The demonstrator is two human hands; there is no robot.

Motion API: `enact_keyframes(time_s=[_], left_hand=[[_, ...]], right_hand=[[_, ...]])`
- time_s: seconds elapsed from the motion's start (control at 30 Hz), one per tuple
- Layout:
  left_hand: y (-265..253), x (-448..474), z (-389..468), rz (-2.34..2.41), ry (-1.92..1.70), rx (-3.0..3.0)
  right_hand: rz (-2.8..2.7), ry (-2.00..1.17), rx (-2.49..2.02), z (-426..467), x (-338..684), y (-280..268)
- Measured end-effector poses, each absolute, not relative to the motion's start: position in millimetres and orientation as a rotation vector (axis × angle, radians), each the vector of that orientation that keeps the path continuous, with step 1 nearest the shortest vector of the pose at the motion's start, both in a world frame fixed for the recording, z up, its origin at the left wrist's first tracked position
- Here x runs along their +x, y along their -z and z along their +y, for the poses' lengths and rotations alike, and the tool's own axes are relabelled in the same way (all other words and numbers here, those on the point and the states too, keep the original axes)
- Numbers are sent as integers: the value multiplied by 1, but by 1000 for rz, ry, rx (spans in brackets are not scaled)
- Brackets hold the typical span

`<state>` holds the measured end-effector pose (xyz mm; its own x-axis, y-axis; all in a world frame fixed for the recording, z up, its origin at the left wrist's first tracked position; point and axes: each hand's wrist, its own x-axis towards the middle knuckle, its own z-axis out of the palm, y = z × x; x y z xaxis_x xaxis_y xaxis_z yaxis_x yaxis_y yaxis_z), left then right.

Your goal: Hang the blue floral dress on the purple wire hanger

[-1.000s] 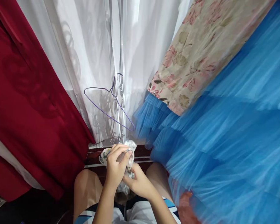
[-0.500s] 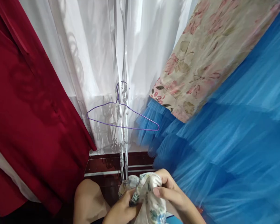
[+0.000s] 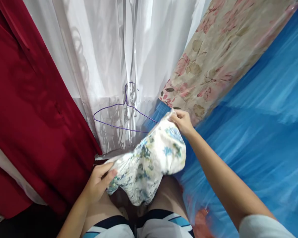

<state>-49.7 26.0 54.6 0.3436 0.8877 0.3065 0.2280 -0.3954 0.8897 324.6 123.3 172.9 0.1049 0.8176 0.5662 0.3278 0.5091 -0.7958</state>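
A white garment [image 3: 149, 158] with blue and green flowers is stretched between my two hands, above my knees. My left hand [image 3: 99, 180] pinches its lower left edge between thumb and fingers. Higher up, my right hand [image 3: 182, 120] grips the opposite corner. The cloth sags in folds between them, and its exact cut cannot be made out. Just behind it a purple wire hanger [image 3: 109, 107] hangs by its hook from a white metal stand [image 3: 127, 66]. The cloth hides the hanger's right end.
Red fabric [image 3: 47, 119] hangs on the left. On the right hang a beige cloth with pink flowers [image 3: 208, 66] and blue layered tulle [image 3: 270, 132]. A white curtain [image 3: 94, 59] forms the backdrop. My bare legs [image 3: 169, 198] are below the garment.
The garment was bunched low between my hands; now it is spread out. My right hand has moved up toward the hanger, and my left hand has moved left and up.
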Motion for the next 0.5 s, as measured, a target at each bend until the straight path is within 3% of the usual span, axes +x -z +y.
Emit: enact_keyframes(time_s=[0.13,0.27,0.5], left_hand=[[-102,-45,34,940,-1215,1928],[-112,-67,53,1066,-1305,1887],[-96,-137,143,1165,-578,2622]], right_hand=[[-1477,-882,-1099,172,291,-175],[-1573,-1228,-1074,172,271,-177],[-1412,-1486,-1031,160,280,-186]])
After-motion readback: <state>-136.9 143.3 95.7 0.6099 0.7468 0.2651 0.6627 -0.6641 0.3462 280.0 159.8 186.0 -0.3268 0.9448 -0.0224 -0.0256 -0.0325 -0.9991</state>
